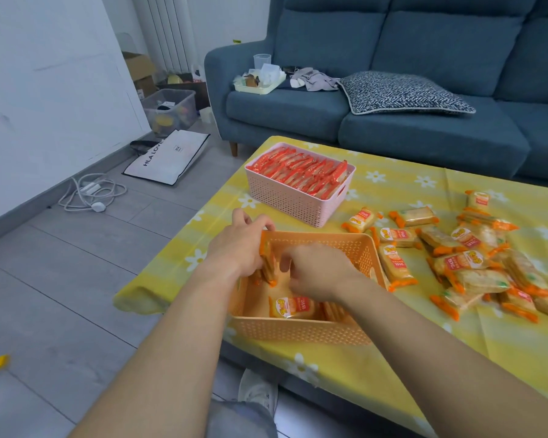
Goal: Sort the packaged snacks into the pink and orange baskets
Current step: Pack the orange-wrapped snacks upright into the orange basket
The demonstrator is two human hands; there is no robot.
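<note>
The orange basket (301, 331) sits at the near left of the yellow table and holds a few orange-ended snack packets (293, 307). Both my hands are inside it. My left hand (239, 245) grips upright packets (268, 259) against the basket's left wall. My right hand (317, 271) reaches in beside them with fingers curled down; what its fingertips hold is hidden. The pink basket (293, 199) stands behind, full of red packets (301, 172) in rows. A loose pile of orange-ended packets (465, 263) lies to the right on the cloth.
The yellow flowered tablecloth (393, 368) covers the low table. A blue sofa (393, 90) with a patterned cushion (402, 93) and a tray stands behind. On the floor to the left lie a white bag (168, 159), a cable (91, 194) and storage boxes (170, 110).
</note>
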